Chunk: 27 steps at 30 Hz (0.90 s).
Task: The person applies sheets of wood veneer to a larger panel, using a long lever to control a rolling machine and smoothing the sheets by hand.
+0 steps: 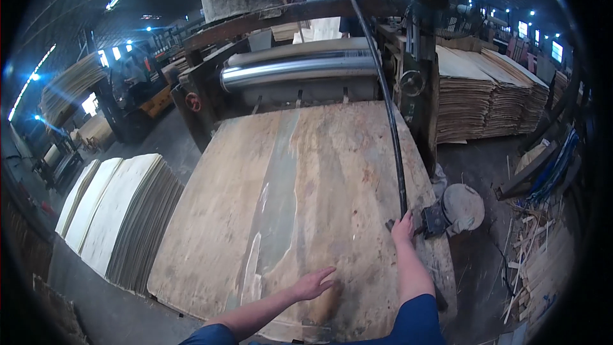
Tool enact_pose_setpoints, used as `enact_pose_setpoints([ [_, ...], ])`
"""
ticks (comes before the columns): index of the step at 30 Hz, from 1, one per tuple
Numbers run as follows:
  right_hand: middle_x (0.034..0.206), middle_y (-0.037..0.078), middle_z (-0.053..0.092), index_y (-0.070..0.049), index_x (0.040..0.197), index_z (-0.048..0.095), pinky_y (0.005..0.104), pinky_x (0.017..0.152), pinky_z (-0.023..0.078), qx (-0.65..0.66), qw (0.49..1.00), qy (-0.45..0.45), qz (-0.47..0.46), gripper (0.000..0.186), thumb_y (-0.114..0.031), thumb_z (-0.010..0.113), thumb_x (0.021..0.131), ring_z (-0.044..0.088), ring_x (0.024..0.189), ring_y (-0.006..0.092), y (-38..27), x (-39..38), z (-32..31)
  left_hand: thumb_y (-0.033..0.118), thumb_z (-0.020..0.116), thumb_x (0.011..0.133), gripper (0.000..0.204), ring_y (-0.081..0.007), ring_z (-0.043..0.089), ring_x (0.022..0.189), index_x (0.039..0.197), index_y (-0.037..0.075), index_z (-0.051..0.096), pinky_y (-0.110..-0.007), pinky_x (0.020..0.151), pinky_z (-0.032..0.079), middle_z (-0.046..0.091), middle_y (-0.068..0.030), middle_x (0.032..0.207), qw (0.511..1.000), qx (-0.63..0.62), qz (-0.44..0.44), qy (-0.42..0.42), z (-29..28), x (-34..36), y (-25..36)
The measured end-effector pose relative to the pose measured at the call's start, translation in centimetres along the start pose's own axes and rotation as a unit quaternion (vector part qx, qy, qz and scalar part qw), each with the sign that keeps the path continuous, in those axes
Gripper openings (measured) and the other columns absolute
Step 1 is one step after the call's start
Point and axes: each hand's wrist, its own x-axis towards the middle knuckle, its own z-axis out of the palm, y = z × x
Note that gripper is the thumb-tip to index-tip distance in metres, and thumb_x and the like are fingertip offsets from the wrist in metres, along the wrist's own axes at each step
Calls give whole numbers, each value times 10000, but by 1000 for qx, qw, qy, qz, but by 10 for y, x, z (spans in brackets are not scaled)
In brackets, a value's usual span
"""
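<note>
My right hand (403, 228) is closed round the lower end of a long black pole (388, 105). The pole slants up and away, past the right side of a roller machine, to its top beam. My left hand (313, 283) is held over a wide, worn wooden table (338, 172), fingers stretched out and holding nothing. A grey-green strip (278, 211) with ragged edges runs lengthwise along the tabletop. At the table's far end lies the shiny metal roller (300, 71). Close to my right hand, a motor-like dark box (435, 220) sits beside a round, dusty drum shape (464, 207).
Stacked veneer sheets (121, 211) stand left of the table; a taller stack (488, 92) is beyond it at right. Wood scraps (527, 249) litter the right-hand floor. A red handwheel (193, 102) is on the machine's left post. Farther left is a yellow forklift (155, 101).
</note>
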Motion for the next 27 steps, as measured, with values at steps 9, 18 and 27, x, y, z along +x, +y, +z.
enact_pose_setpoints([
  [9, 1041, 240, 596, -3, 1097, 533, 470, 847, 451, 72, 990, 98, -72, 366, -145, 661, 784, 577, 985, 398, 16, -1, -29, 396, 514, 939, 583, -308, 480, 1234, 1377, 31, 389, -384, 1028, 388, 480, -193, 1347, 992, -91, 15, -90, -41, 131, 55],
  [18, 893, 144, 550, -16, 1005, 506, 363, 758, 455, 143, 984, -83, -59, 261, -130, 637, 811, 559, 865, 251, -61, -197, -45, 248, 659, 853, 229, -139, 536, 532, 843, 58, 531, -318, 472, 464, 555, -44, 688, 817, -545, -62, 179, -147, 336, 107],
  [27, 771, 74, 552, -14, 925, 535, 325, 655, 462, 283, 937, -153, 139, 263, -183, 694, 802, 552, 713, 177, -55, -214, 7, 191, 624, 861, 223, -146, 487, 393, 808, 32, 476, -319, 358, 413, 467, -36, 538, 888, -426, -33, 171, -187, 284, 137],
])
